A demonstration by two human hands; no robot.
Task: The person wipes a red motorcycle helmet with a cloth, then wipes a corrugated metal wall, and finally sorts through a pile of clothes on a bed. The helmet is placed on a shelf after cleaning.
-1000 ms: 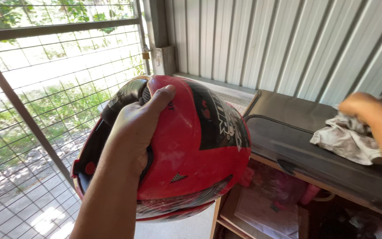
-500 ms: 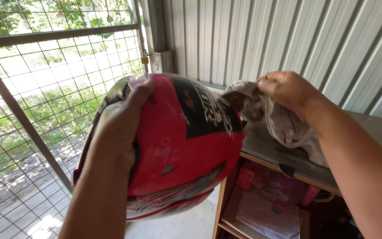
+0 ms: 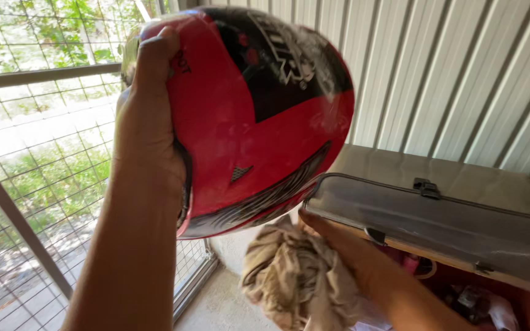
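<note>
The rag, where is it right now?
Head view, low centre: the rag hangs bunched in the right hand, just under the red helmet and left of the grey case.

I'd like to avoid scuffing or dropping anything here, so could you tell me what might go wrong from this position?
1. The left hand alone holds the red helmet raised high, gripping only its edge; it could slip and fall onto the grey case or the floor.
2. The rag bunched in the right hand looks soiled, so it might smear or scratch the glossy shell.
3. The helmet hangs close to the case's corner and might knock against it.
</note>
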